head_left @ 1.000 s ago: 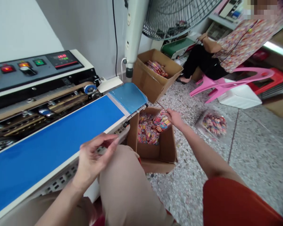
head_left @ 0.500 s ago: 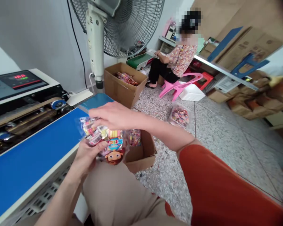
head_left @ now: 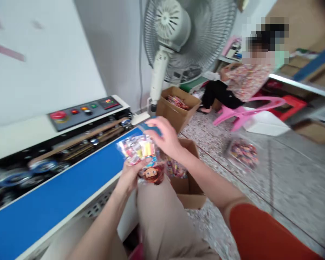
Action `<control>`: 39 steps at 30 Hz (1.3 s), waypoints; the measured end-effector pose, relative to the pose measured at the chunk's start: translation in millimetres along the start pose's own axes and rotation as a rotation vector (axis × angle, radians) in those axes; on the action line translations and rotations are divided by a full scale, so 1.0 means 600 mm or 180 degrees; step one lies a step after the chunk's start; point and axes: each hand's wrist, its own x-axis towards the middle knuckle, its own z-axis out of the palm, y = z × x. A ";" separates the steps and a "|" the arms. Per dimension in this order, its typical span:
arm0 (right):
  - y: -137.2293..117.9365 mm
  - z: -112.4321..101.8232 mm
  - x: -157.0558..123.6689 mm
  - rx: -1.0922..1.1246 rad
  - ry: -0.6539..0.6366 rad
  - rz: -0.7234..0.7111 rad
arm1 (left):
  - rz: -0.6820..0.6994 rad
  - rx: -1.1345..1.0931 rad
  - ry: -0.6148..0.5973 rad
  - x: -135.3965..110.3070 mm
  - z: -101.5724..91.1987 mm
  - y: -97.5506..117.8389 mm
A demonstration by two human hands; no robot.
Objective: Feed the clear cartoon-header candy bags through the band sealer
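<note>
A clear packet of colourful sweets with a cartoon face on it is held over my knee, at the edge of the blue conveyor belt. My left hand grips the packet from below, fingers closed on it. My right hand lies on the packet's top right edge with fingers curled over it. Just behind the hands stands an open cardboard box with more sweet packets inside.
The sealing machine's control panel with lit buttons runs along the left. A standing fan and a second box of packets are behind. A person sits on a pink chair. A bag of sweets lies on the floor.
The view swung left and blurred. Both hands have stayed on the sweet packet, which has shifted a little toward the belt's end. One second ago my right hand was picking it from the box.
</note>
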 end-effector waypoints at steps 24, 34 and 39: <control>0.011 0.155 -0.073 0.0802 0.0583 0.0884 | 0.0595 -0.0432 0.0548 0.006 -0.066 0.027; 0.014 0.177 -0.059 0.1317 0.0422 0.1181 | 0.0772 -0.0391 0.0729 0.010 -0.079 0.028; 0.014 0.183 -0.059 0.1823 0.0479 0.1430 | 0.0783 -0.0533 0.0696 0.013 -0.077 0.030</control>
